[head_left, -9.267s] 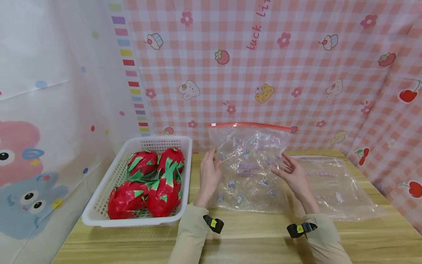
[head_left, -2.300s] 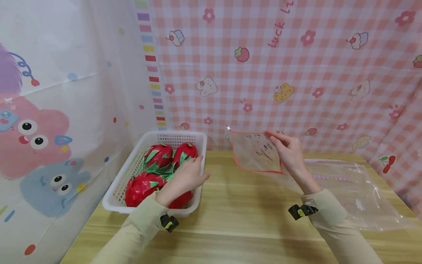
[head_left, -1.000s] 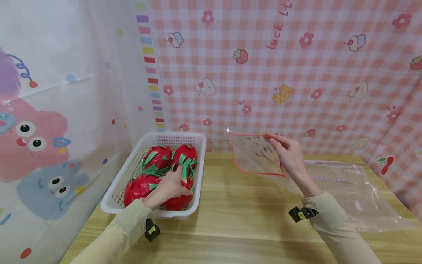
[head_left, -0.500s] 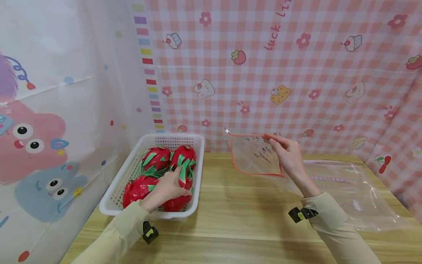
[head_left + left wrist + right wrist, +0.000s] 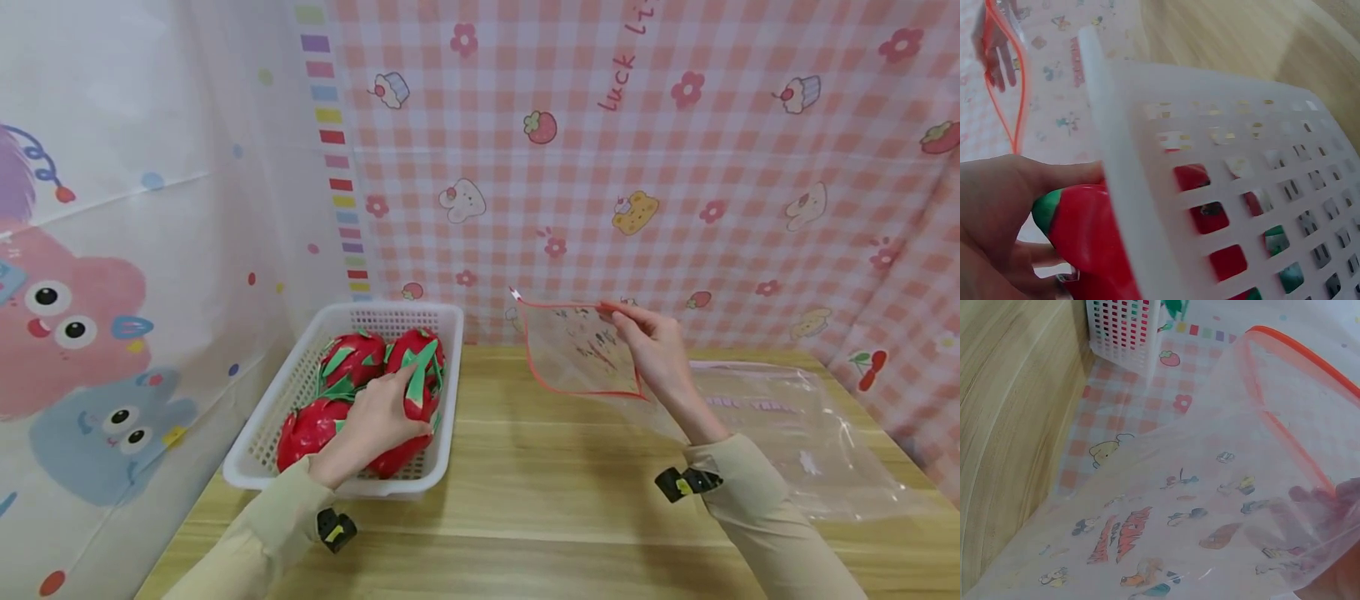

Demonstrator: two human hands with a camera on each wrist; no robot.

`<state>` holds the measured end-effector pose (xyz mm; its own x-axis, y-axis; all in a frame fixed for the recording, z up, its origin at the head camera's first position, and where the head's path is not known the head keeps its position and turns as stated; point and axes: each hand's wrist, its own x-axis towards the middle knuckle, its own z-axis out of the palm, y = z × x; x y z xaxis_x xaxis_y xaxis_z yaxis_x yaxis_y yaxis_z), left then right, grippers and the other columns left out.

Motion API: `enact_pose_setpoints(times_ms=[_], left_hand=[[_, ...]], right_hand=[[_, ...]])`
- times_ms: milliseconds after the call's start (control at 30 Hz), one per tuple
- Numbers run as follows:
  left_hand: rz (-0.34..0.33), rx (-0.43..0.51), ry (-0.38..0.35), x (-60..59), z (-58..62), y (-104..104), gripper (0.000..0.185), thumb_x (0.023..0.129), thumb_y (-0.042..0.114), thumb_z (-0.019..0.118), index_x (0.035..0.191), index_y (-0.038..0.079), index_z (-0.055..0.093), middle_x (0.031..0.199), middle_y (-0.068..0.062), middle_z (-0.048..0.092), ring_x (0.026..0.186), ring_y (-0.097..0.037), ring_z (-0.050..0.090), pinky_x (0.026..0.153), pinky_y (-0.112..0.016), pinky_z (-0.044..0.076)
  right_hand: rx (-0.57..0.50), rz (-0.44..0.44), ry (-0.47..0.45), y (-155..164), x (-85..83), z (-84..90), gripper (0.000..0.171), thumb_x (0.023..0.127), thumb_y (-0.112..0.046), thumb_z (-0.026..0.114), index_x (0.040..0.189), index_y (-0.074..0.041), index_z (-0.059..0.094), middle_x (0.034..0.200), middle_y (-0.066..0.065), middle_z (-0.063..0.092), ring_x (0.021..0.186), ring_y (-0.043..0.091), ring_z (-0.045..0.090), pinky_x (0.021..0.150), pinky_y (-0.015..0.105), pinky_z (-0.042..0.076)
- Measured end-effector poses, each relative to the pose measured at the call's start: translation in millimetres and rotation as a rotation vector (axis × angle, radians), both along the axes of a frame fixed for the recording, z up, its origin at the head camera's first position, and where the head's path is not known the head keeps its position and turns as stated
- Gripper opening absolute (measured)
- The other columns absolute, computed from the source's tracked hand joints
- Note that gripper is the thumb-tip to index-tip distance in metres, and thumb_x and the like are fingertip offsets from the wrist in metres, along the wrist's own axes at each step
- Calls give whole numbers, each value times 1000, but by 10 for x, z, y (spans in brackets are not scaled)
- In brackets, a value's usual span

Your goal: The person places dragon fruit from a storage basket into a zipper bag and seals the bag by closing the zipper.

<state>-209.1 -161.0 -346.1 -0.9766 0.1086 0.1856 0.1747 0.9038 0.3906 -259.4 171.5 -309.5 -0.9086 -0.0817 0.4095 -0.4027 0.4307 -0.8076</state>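
Note:
My left hand is down in the white plastic basket, gripping the front right dragon fruit, which is red with green leaf tips. In the left wrist view, thumb and fingers curl round that fruit beside the basket wall. Several other dragon fruits lie around it. My right hand pinches the red zip rim of a clear printed zip bag above the table. The bag's mouth gapes, facing left, with a white slider at its far corner; in the right wrist view nothing is inside it.
A second clear zip bag lies flat on the wooden table at the right, partly behind the right forearm. A pink checked cloth hangs at the back, and a white patterned cloth on the left.
Earlier, both hands held the bag upright and flat. Since then its mouth was opened, and the left hand moved into the basket and took a dragon fruit, which has just risen slightly.

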Motion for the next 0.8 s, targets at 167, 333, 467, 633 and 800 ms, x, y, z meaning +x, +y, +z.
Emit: enact_pose_setpoints(times_ms=[167,333,467,633,800], left_hand=[[44,73,18,4,70,6,86,71,27,82,141,3,40,122,-22,61,107,-34,61,86,-54,53],[69,153,32,26,170,48,86,73,30,80,144,6,37,128,-20,58,110,-34,58,86,-55,52],[51,191,67,47,225,75,86,74,30,79,146,10,36,131,-17,57,110,-33,58,87,-53,52],[42,266,65,79,279,102,83,75,30,79,145,14,39,127,-15,61,107,-30,60,85,-49,55],[24,348,24,110,320,130,82,76,33,78,145,16,39,124,-13,63,105,-28,61,83,-46,56]], right_hand=[[0,9,-7,-12,-6,5,40,102,-29,42,130,-4,57,129,13,62,118,20,60,98,28,48],[-1,6,-1,-17,-5,2,40,102,-28,42,130,-4,57,129,13,62,118,20,60,97,27,49],[-3,7,0,-21,-7,1,40,102,-29,42,130,-4,57,129,13,62,119,22,60,97,28,48],[2,11,6,-31,-10,-1,40,102,-27,42,130,-3,57,129,13,62,118,23,59,98,30,48],[-1,15,12,-36,-4,-1,40,102,-27,42,129,-3,57,128,14,62,119,25,59,98,32,48]])
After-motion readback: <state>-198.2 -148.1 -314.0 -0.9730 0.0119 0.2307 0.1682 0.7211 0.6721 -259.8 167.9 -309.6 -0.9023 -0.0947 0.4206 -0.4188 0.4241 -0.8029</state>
